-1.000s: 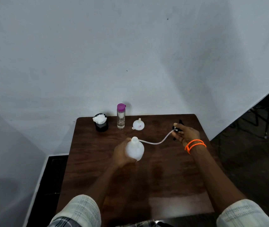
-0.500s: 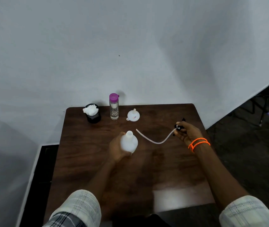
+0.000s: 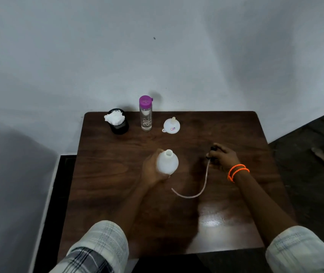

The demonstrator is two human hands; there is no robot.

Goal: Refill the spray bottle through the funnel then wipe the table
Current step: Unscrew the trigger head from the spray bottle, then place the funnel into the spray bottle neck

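You face a dark wooden table pushed against a plain white wall. Dark floor lies to the table's right.

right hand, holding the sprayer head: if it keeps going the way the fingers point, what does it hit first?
The right hand points up-left across the table. Bare wood comes first; the funnel looks like the first object in that line, though depth is unclear from this one view. The spray bottle in the left hand sits off to the side.

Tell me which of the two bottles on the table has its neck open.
The white spray bottle gripped in the left hand: its neck is bare and uncapped. The clear bottle by the wall has its purple cap on.
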